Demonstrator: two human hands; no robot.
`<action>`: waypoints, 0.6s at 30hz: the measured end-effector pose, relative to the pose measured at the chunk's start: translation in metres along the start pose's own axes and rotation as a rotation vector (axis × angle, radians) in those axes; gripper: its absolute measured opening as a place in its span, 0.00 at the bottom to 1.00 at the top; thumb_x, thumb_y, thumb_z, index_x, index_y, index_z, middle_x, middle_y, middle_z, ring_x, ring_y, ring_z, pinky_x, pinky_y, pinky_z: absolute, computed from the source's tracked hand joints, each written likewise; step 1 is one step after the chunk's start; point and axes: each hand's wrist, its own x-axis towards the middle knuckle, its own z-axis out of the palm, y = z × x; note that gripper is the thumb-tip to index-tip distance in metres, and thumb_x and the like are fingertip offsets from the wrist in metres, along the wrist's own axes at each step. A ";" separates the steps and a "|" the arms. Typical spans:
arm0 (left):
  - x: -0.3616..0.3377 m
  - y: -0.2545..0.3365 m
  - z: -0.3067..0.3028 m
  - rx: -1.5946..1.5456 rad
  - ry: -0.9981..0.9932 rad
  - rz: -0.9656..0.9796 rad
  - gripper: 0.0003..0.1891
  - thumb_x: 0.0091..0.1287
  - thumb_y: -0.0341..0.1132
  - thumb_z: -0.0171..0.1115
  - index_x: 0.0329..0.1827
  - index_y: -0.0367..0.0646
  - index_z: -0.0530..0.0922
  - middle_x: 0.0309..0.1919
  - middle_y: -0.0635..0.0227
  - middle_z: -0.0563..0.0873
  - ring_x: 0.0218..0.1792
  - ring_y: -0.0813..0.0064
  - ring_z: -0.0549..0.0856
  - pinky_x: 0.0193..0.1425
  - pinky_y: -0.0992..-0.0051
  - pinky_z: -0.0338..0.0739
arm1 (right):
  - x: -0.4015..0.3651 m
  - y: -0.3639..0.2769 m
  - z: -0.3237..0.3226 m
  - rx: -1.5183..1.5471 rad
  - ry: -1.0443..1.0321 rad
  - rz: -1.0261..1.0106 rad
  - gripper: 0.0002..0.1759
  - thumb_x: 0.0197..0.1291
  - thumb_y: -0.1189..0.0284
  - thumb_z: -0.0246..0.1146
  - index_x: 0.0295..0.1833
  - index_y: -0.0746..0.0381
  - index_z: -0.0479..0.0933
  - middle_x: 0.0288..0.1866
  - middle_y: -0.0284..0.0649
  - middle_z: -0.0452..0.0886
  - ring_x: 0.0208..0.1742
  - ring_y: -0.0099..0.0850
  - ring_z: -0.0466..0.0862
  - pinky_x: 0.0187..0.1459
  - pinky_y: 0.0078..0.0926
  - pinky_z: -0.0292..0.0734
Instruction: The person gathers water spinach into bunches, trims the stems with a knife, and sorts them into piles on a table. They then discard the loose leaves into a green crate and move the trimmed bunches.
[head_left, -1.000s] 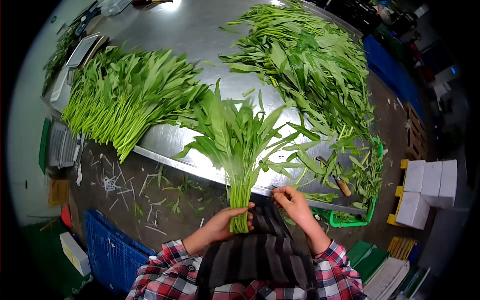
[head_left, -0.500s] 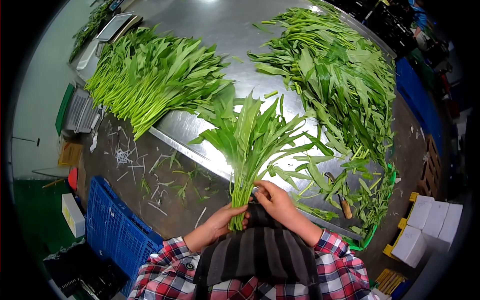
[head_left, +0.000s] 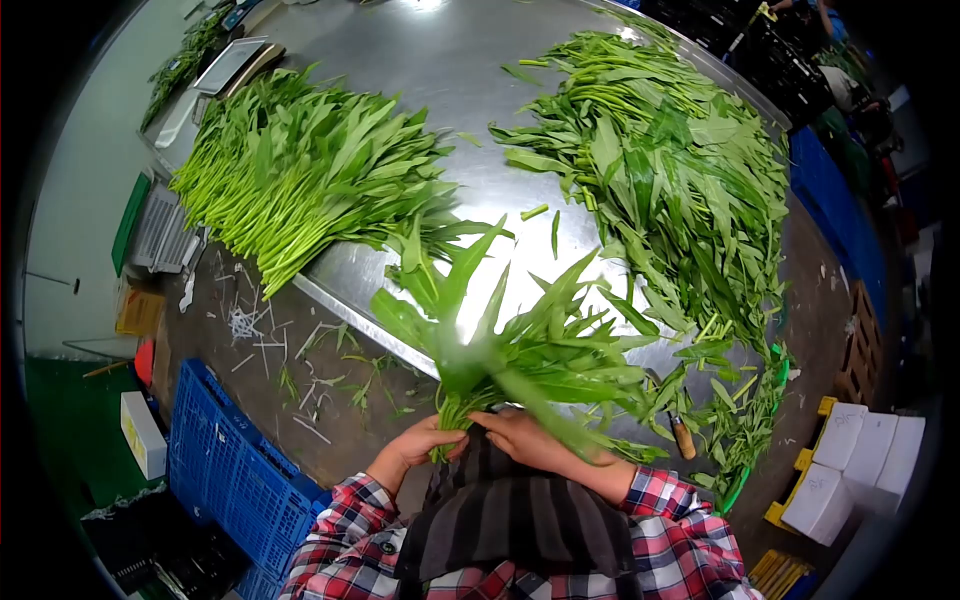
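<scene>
L hand (head_left: 422, 447) and R hand (head_left: 522, 437): fingers closed tight round stem end of greens bundle (head_left: 520, 350). Bundle tilted, leaves blurred, over near edge of steel table (head_left: 440, 70), betw. left pile (head_left: 300, 170) and right pile (head_left: 660, 150). Nearby, R side: knife (head_left: 682, 436).

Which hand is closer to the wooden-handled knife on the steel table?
Right. The right hand lies left of the wooden-handled knife; the left hand is farther left, holding the green leafy bunch.

Bunch of greens (head_left: 520, 355) motion-blurred, stems partly out of sight within left hand (head_left: 418, 445) and right hand (head_left: 522, 437)
</scene>
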 end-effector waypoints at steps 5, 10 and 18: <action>0.001 -0.007 -0.015 0.015 -0.020 -0.016 0.09 0.65 0.33 0.57 0.44 0.39 0.73 0.24 0.65 0.76 0.22 0.75 0.73 0.27 0.77 0.68 | -0.012 0.008 0.002 0.239 -0.039 -0.073 0.22 0.58 0.73 0.59 0.59 0.58 0.70 0.38 0.47 0.78 0.38 0.45 0.79 0.39 0.38 0.73; -0.009 0.004 -0.003 -0.121 -0.018 -0.054 0.18 0.66 0.37 0.57 0.55 0.37 0.70 0.28 0.63 0.77 0.21 0.76 0.73 0.24 0.77 0.67 | -0.028 0.020 -0.001 0.215 -0.034 -0.093 0.17 0.59 0.68 0.58 0.54 0.60 0.72 0.37 0.48 0.79 0.40 0.46 0.80 0.39 0.39 0.75; -0.026 0.022 0.020 -0.120 0.125 -0.177 0.17 0.67 0.35 0.55 0.54 0.33 0.70 0.26 0.63 0.75 0.18 0.76 0.71 0.19 0.78 0.63 | -0.044 0.020 -0.031 0.182 -0.145 -0.091 0.16 0.59 0.65 0.57 0.51 0.58 0.74 0.34 0.46 0.79 0.37 0.46 0.80 0.39 0.40 0.75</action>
